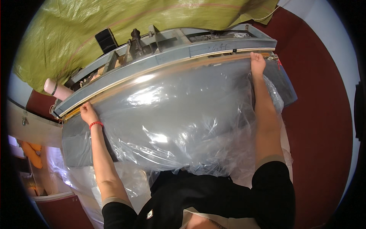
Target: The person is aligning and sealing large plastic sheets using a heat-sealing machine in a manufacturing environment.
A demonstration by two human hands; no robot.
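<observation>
A wide clear plastic sheet (179, 103) is stretched over a grey worktop (76, 141) in front of me, its lower part bunched against my body. My left hand (88, 113), with a red bead bracelet (96, 124) at the wrist, is closed on the sheet's far left edge. At the far right edge my right hand (258, 63) pinches the same sheet, higher in the picture. Both hands are close to a long grey metal frame (171, 54) that crosses the far side. The sheet's far edge runs along the strip below this frame.
Behind the frame hangs a yellow-green woven tarp (72, 34). A black flat object (106, 41) and a pink cylinder (57, 89) are beside the frame. Dark red floor (316, 126) lies to the right, along a pale wall (339, 42). More clear plastic (80, 177) hangs at the left.
</observation>
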